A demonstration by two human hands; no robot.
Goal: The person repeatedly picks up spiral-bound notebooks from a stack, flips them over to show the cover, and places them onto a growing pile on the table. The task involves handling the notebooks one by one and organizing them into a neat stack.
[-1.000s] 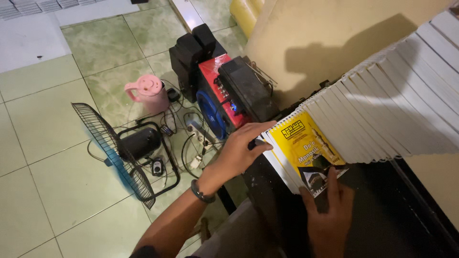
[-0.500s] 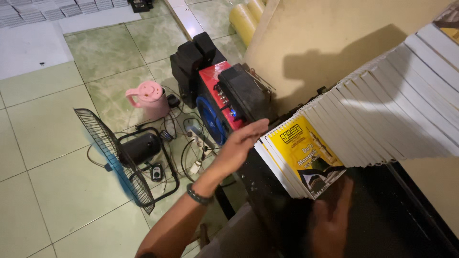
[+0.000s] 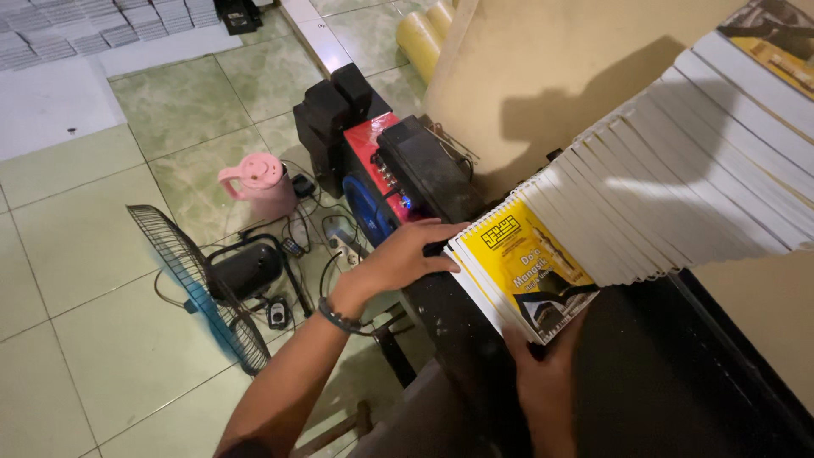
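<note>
A long fanned row of spiral-bound booklets (image 3: 678, 178) lies across a dark table (image 3: 670, 382). The nearest booklet, with a yellow cover (image 3: 530, 267), tops a small stack at the row's lower end. My left hand (image 3: 398, 259) rests against the left edge of that stack, fingers pressed to the spines. My right hand (image 3: 543, 369) grips the stack's lower right corner from below, its fingers mostly hidden under the booklets. A bracelet sits on my left wrist.
On the green tiled floor lie a tipped fan (image 3: 203, 288), a pink jug (image 3: 259, 187), black speakers (image 3: 335, 110), a red and black amplifier box (image 3: 407, 170) and tangled cables. Stacks of white booklets (image 3: 93, 25) sit at the far left. Yellow rolls (image 3: 424, 34) lean by the wall.
My left hand stays at the stack's left edge. My right hand has dropped lower under the stack's corner. The camera has tilted so more of the row shows.
</note>
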